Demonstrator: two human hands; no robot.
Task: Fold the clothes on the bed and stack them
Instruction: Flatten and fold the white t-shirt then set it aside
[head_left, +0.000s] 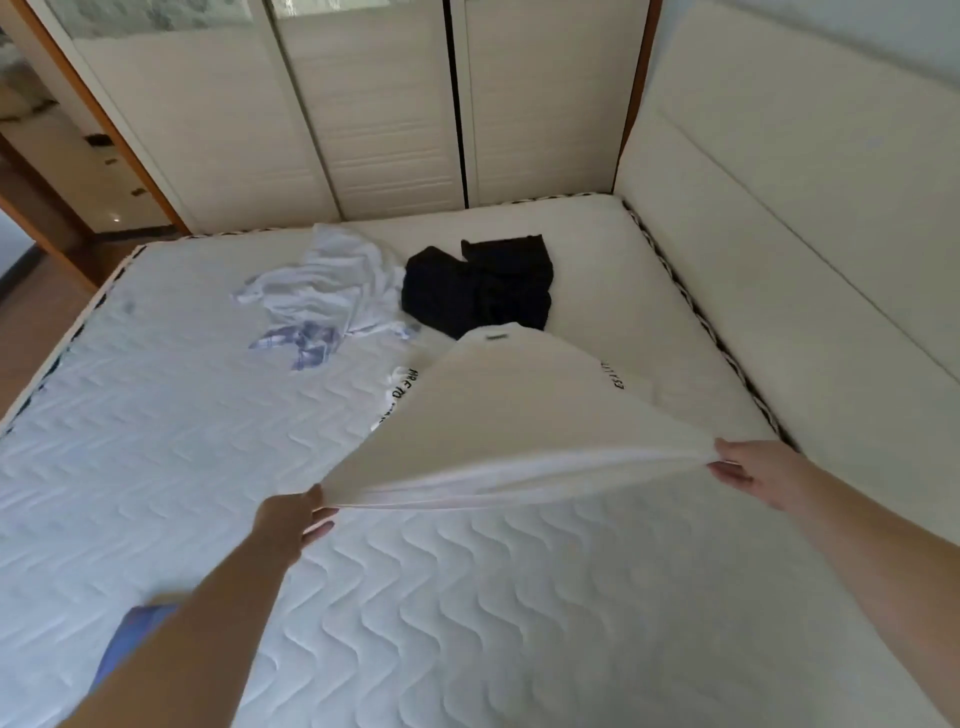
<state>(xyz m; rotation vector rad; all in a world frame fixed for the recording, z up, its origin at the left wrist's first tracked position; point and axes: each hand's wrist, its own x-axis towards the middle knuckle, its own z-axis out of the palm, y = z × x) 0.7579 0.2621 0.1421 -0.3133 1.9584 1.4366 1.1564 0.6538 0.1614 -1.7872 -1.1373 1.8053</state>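
Note:
A cream T-shirt (514, 410) with black lettering on its sleeves is stretched out over the quilted white mattress (467, 597). My left hand (293, 519) pinches its near left hem corner and my right hand (753, 470) pinches the near right corner, so the hem is lifted off the bed. The collar end rests on the mattress farther away. Behind it lies a crumpled black garment (478, 283). To its left is a rumpled white garment with blue print (327, 291).
A padded cream headboard (805, 218) runs along the right side. White sliding wardrobe doors (374, 114) stand behind the far edge of the bed. A blue item (137, 629) lies at the near left under my forearm. The wooden floor shows past the left edge.

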